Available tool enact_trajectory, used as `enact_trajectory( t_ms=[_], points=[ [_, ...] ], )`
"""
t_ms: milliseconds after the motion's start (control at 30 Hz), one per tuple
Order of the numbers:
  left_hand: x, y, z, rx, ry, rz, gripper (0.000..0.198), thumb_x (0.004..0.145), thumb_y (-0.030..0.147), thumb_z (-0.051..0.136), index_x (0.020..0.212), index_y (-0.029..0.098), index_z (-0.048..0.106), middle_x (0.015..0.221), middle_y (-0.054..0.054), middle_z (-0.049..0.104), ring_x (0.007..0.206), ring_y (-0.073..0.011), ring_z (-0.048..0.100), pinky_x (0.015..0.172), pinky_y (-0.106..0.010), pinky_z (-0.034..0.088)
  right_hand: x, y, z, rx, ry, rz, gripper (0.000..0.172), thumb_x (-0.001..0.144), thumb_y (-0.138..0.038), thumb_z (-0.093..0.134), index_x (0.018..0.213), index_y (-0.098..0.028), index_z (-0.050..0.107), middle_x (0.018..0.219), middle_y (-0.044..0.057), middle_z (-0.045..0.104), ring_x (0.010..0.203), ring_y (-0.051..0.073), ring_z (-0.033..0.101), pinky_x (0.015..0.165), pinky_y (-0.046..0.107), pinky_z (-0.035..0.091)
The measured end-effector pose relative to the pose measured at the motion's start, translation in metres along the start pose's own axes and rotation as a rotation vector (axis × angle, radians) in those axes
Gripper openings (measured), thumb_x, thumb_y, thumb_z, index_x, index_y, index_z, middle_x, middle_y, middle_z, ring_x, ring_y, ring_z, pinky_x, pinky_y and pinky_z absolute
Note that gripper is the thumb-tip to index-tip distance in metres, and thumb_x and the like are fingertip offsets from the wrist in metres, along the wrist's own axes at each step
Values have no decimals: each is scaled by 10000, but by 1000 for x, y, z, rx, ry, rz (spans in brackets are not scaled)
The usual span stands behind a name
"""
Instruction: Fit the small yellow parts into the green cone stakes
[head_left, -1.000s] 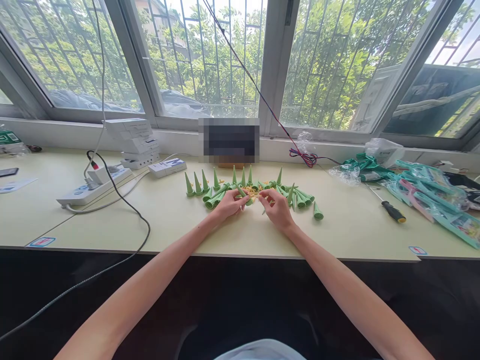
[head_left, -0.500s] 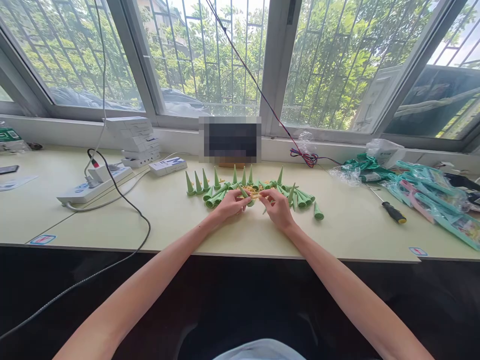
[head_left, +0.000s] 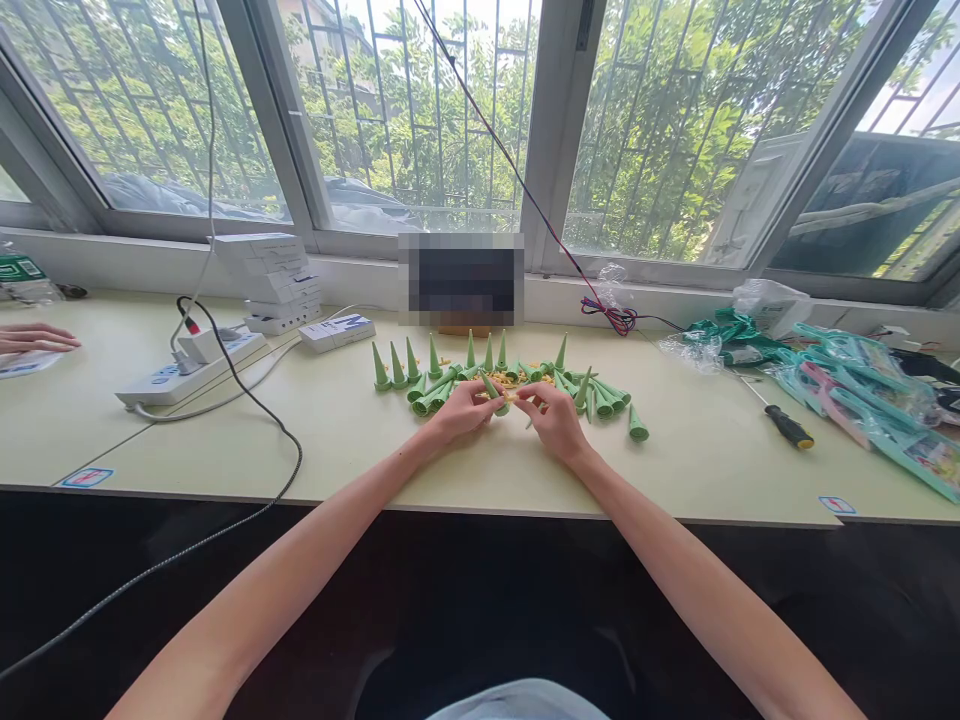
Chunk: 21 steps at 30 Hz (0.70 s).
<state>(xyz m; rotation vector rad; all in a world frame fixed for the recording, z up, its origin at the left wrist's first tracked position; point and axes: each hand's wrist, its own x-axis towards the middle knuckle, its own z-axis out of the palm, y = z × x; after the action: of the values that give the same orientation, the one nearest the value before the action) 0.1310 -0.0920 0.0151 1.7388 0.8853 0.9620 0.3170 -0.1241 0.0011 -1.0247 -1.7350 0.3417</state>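
Note:
My left hand (head_left: 466, 408) is closed round a green cone (head_left: 490, 386), which tilts with its tip up and to the left. Close beside it, my right hand (head_left: 553, 412) pinches a small yellow piece (head_left: 511, 397) against the cone's lower end; the fingers hide part of it. Small yellow pieces (head_left: 517, 378) lie scattered behind both hands. Several green cones stand upright at the back, among them one at the left end (head_left: 380, 368). More cones lie on their sides, including a lone cone (head_left: 637, 424) to the right of my right hand.
On the left are a power strip (head_left: 191, 370), a stack of white boxes (head_left: 270, 285) and a black cable (head_left: 289, 440) hanging over the table edge. A screwdriver (head_left: 787, 425) and teal packages (head_left: 862, 390) lie on the right. Another person's hand (head_left: 34, 338) rests at far left.
Another person's hand has come in at the far left, over where a phone lay. My right hand's fingers have shifted slightly at the cone; my left hand keeps its hold.

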Motion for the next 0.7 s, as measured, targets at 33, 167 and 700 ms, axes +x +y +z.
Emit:
enact_trajectory(
  t_ms=[33,167,700],
  points=[
    [0,0,0,2,-2,0,378,739,453,710,922,138,611,573,25,504,485,-92,467,443,-209,348,0,0,0,-2,-1,2,154,856,-316,594,872,-187,676,885,51,693,641,146,560,608,291,470],
    [-1,2,1,11,3,-1,358,744,439,705,922,139,625,559,31,491,477,-84,440,439,-205,329,0,-1,0,-11,-6,5,173,862,-332,586,870,-186,680,874,56,692,635,150,559,612,298,471],
    [-1,1,-2,78,-41,68,375,733,450,726,915,125,686,787,-52,649,639,-119,561,561,-225,412,-1,1,0,-12,-23,-3,179,873,-335,579,869,-189,682,867,50,699,635,151,556,645,299,478]
  ],
)
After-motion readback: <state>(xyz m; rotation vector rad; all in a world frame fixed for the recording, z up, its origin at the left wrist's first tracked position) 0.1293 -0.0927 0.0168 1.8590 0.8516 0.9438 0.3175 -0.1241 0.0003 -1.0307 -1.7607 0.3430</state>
